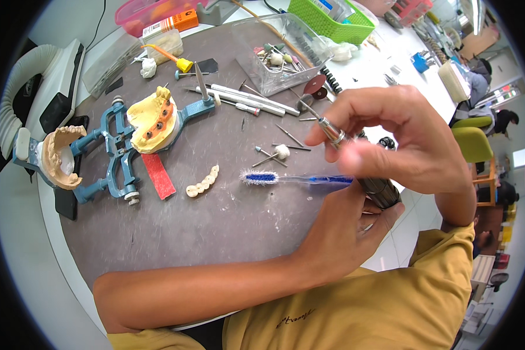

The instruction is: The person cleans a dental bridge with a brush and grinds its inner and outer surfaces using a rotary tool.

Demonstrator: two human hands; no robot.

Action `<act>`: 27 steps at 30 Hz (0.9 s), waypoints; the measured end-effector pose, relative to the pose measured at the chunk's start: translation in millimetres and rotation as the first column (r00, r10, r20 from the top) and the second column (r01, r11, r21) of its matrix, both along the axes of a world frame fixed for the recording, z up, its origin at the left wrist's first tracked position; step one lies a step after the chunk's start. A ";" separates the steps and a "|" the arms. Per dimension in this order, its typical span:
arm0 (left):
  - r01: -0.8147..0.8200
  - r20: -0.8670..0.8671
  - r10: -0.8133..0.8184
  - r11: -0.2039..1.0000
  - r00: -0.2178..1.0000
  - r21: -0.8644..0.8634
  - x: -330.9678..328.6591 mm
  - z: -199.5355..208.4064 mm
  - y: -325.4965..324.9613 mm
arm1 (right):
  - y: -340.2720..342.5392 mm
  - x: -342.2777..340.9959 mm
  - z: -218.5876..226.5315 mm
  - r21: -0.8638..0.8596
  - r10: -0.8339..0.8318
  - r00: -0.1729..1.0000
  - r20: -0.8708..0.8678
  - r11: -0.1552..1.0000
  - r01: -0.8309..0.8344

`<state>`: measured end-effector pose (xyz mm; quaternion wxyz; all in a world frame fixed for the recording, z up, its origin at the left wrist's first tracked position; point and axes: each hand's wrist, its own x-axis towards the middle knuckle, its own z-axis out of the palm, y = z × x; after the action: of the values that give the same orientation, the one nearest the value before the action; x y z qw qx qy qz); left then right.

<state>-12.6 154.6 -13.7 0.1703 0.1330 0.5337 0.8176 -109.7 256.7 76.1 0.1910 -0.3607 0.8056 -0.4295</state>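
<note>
My left hand (347, 230) wraps round the dark body of a dental handpiece (380, 191), which tilts up and to the left. My right hand (411, 137) curls over its silver nose, index finger and thumb on either side of the metal. From the nose sticks a thin shank; a small dark disc shows near its end. Beside my left hand, a brush with blue and white bristles (260, 178) lies on the table, the end of its handle hidden. Left of it rests a curved tooth-coloured dental bridge (203, 182).
A blue articulator (121, 154) bears a yellow dental cast (149, 119) and a beige cast (61, 154). A red strip (158, 177) lies beside it. Further back are pen-like tools (254, 99), loose burs (277, 154), a clear box (283, 76) of burs and a green basket (332, 22).
</note>
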 end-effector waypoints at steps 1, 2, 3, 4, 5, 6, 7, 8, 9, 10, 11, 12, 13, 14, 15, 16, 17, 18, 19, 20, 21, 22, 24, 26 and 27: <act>-0.008 -0.003 0.008 1.000 1.000 0.023 0.1 0.3 0.9 | -8.5 1.0 4.3 0.001 -0.036 0.999 0.033 0.999 0.036; -0.020 -0.006 0.020 0.999 1.000 0.042 1.6 0.0 1.3 | -17.0 2.2 8.1 -0.001 -0.067 0.996 0.067 0.998 0.067; -0.032 -0.007 0.033 0.998 0.999 0.062 2.5 -0.6 2.0 | -23.6 1.5 11.0 0.027 -0.029 0.999 -0.017 0.999 0.029; -0.026 -0.017 0.027 0.997 0.999 0.069 2.2 -1.1 3.8 | -29.9 -0.9 10.8 -0.022 -0.051 0.999 -0.017 0.998 0.050; -0.022 -0.029 0.025 0.997 0.999 0.075 1.3 -0.9 6.1 | -36.5 -4.7 10.6 -0.073 -0.070 0.997 -0.019 0.995 0.068; -0.019 -0.041 0.023 0.997 0.999 0.081 0.7 -1.2 6.7 | -43.7 -8.6 10.8 -0.124 -0.088 0.996 -0.020 0.989 0.085; -0.012 -0.097 0.017 0.999 0.995 0.052 0.8 -2.0 5.6 | -51.4 -12.1 11.5 -0.084 -0.114 0.992 -0.047 0.990 0.110; -0.007 -0.149 0.010 1.000 0.989 0.019 1.1 -3.0 4.0 | -54.5 -18.5 6.7 0.030 -0.048 0.987 -0.155 0.998 0.053; 0.001 -0.201 -0.003 1.000 0.980 -0.011 2.1 -4.5 3.3 | -55.0 -25.6 -4.1 0.152 0.027 0.967 -0.254 0.988 0.012; -0.034 -0.201 0.035 0.999 0.979 0.009 2.9 -5.1 4.5 | -55.3 -30.0 -15.2 0.276 0.112 0.934 -0.340 0.961 -0.015; -0.069 -0.197 0.074 0.997 0.978 0.030 4.0 -6.4 7.9 | -56.0 -30.0 -28.2 0.268 0.137 0.857 -0.496 0.963 0.001; -0.109 -0.194 0.118 0.993 0.974 0.054 4.3 -5.3 8.5 | -57.5 -27.5 -40.6 0.260 0.164 0.754 -0.637 0.966 0.009; -0.118 -0.212 0.122 0.993 0.970 0.030 4.9 -5.0 7.6 | -58.6 -24.7 -45.7 0.251 0.186 0.626 -0.757 0.968 0.016; -0.129 -0.226 0.127 0.992 0.966 0.004 5.5 -4.9 5.4 | -59.1 -22.3 -44.7 0.331 0.235 0.696 -0.679 0.944 0.004; -0.140 -0.240 0.131 0.990 0.962 -0.022 5.5 -4.6 3.8 | -57.6 -20.0 -41.5 0.407 0.276 0.758 -0.591 0.913 -0.015; -0.135 -0.233 0.128 0.991 0.964 -0.011 5.1 -4.8 3.8 | -55.8 -19.5 -38.7 0.480 0.306 0.813 -0.495 0.877 -0.038; -0.123 -0.228 0.120 0.992 0.966 -0.003 5.4 -5.4 4.6 | -53.7 -20.8 -36.6 0.446 0.312 0.835 -0.454 0.890 -0.091; -0.111 -0.224 0.109 0.994 0.969 0.005 5.9 -6.0 5.7 | -52.7 -21.8 -37.2 0.442 0.326 0.834 -0.445 0.890 -0.112; -0.122 -0.207 0.125 0.992 0.970 0.029 6.6 -6.8 6.9 | -51.1 -22.8 -38.9 0.438 0.338 0.834 -0.436 0.889 -0.132; -0.138 -0.194 0.145 0.989 0.970 0.049 7.1 -6.2 7.1 | -50.7 -23.8 -39.1 0.430 0.353 0.830 -0.431 0.889 -0.155; -0.154 -0.180 0.164 0.986 0.970 0.069 7.6 -5.6 7.6 | -51.3 -24.4 -38.7 0.428 0.342 0.833 -0.435 0.892 -0.143; -0.141 -0.169 0.149 0.988 0.974 0.058 8.2 -5.5 7.8 | -52.6 -24.9 -38.4 0.426 0.331 0.835 -0.440 0.895 -0.131; -0.107 -0.157 0.112 0.994 0.981 0.035 6.2 -4.6 6.0 | -52.9 -27.8 -33.9 0.308 0.239 0.865 -0.442 0.946 -0.104; 0.015 -0.086 -0.015 1.000 0.996 -0.008 4.0 -4.6 3.0 | -51.4 -29.4 -22.8 0.066 0.087 0.911 -0.403 0.996 -0.066; 0.077 -0.049 -0.079 0.997 0.996 -0.027 2.5 -4.3 2.1 | -50.7 -27.2 -9.9 0.007 -0.004 0.972 -0.236 1.000 0.006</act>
<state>-10.1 156.7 -18.0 0.1902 0.1721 0.5426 0.7999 -136.8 206.0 66.2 0.0943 -0.4062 0.8252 -0.3809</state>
